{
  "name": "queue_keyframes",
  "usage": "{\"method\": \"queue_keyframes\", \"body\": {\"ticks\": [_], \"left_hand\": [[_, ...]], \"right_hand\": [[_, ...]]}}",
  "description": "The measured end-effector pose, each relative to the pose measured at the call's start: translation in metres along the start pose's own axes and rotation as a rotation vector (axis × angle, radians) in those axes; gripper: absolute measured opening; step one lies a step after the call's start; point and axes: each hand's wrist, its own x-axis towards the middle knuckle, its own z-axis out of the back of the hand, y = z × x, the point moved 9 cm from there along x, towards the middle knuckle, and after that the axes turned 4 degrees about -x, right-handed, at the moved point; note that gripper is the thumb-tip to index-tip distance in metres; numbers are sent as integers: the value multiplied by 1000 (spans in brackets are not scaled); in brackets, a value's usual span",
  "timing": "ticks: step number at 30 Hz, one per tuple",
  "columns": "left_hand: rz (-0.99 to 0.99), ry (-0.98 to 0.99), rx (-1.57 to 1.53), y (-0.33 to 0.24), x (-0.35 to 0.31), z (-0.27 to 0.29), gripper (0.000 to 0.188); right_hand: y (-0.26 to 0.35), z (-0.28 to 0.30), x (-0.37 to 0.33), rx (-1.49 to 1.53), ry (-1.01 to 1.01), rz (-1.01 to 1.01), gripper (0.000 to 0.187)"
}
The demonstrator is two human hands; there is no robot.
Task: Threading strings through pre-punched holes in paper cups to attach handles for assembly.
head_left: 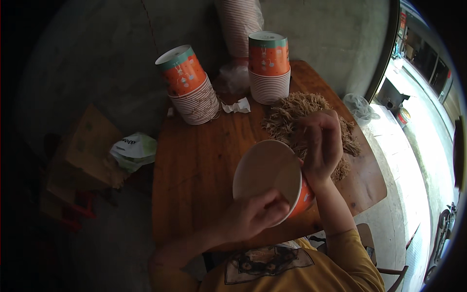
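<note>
My left hand (255,214) grips the near rim of an orange paper bowl (267,170), tilted so its pale inside faces me. My right hand (322,146) is curled against the bowl's far right rim, fingers bent, right beside a heap of tan straw-like strands (292,114) on the wooden table (194,175). Whether my right hand pinches any strands is hidden by its fingers. Two stacks of the same orange bowls, upside down, stand at the far side of the table: one leaning at the left (190,87), one upright at the centre (269,68).
A crumpled white paper scrap (237,106) lies between the stacks. Clear plastic wrap (233,78) sits behind them, below another tall wrapped stack (241,24). Cardboard boxes (90,146) and a white-green bag (134,148) are on the floor at left. A plastic bag (359,107) lies right of the table.
</note>
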Motion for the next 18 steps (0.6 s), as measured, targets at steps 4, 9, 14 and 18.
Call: {"method": "queue_keyframes", "body": {"ticks": [4,9,14,18], "left_hand": [[-203,-19,374,4,-18,-9,24],[-534,-284,494,4,-46,32,26],[-255,-465,-164,16,-49,105,33],[-464,-649,-684,1,-26,173,38]], "right_hand": [[-23,-3,3,131,-23,-137,10],[-58,-20,6,213,40,-455,11],[-117,-42,-11,162,225,-612,14],[-131,-51,-33,140,312,-632,27]]}}
